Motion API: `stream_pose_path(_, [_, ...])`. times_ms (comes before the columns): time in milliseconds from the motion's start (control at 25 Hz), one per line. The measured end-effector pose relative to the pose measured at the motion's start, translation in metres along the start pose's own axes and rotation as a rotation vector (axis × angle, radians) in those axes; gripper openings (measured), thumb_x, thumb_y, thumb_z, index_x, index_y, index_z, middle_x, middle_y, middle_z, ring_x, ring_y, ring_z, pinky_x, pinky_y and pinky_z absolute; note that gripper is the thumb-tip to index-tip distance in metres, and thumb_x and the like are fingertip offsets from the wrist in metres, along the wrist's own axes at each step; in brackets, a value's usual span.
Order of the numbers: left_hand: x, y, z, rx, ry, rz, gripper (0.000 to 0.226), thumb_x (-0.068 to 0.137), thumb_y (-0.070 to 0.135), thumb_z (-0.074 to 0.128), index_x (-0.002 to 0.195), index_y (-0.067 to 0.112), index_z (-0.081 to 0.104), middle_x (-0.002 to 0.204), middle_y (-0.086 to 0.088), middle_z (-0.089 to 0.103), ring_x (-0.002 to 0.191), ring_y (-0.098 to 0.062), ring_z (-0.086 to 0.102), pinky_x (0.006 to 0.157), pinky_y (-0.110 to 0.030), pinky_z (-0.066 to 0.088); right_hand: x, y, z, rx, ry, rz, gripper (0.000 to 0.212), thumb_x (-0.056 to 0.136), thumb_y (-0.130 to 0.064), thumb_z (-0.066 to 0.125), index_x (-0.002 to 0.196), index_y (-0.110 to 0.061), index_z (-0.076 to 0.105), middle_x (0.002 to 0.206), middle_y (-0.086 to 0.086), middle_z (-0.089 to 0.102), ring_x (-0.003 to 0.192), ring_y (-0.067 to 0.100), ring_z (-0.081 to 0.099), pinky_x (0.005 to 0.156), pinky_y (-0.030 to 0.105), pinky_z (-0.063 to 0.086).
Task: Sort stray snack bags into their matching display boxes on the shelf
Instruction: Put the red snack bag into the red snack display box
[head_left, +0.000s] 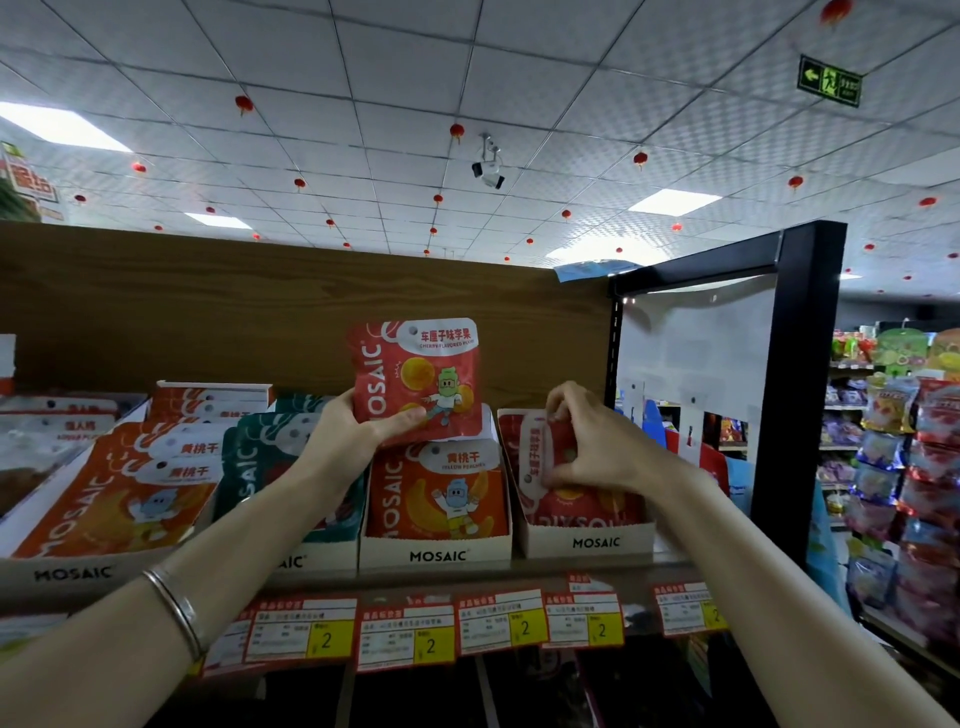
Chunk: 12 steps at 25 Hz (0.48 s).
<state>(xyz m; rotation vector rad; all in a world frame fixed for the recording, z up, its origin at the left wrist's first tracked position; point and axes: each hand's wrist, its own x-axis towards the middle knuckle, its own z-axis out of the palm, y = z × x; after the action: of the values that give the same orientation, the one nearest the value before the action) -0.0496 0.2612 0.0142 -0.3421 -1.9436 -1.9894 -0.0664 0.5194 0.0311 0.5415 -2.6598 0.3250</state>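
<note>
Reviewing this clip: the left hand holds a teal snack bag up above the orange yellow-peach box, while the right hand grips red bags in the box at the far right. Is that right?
Not quite. The bag in the left hand is a red cherry-flavoured plum snack bag, not teal, as the head view shows. The rest stands: it is above the white box of orange yellow-peach bags, while the right hand grips red bags in the far-right white box.

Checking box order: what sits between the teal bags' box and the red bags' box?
In the head view, the display box of orange yellow-peach bags sits between them.
</note>
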Motion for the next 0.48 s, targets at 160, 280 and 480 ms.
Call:
stream_pose_path(160, [0.000,-0.001,0.000,0.006,0.000,-0.004,0.039,0.075,0.025,0.076,0.108,0.024,0.056,0.103,-0.001,0.068,0.094,-0.019,0.066,0.074,-0.033,0.051,-0.004,-0.003,-0.012,-0.011,-0.052,0.025,0.063,0.069,-0.046,0.076,0.121,-0.028,0.045,0.116,-0.005,0.057,0.105,0.015,0.059,0.086,0.033,0.051])
stream_pose_path(280, [-0.001,0.000,0.001,0.000,-0.007,0.003,0.031,0.077,0.024,0.075,0.101,0.027,0.055,0.102,0.000,0.067,0.091,-0.017,0.065,0.070,-0.030,0.050,-0.007,-0.006,-0.015,0.034,-0.026,0.064,0.039,0.071,-0.041,0.076,0.100,-0.028,0.053,0.097,-0.008,0.064,0.088,0.011,0.063,0.073,0.025,0.049])
stream_pose_path(480, [-0.003,0.001,0.000,0.001,-0.010,0.009,0.043,0.078,0.026,0.074,0.115,0.023,0.053,0.105,0.000,0.067,0.093,-0.016,0.064,0.069,-0.029,0.048,-0.002,0.005,-0.008,0.330,0.489,0.259,0.042,0.070,-0.042,0.077,0.099,-0.021,0.056,0.089,-0.006,0.062,0.081,0.015,0.062,0.073,0.033,0.053])
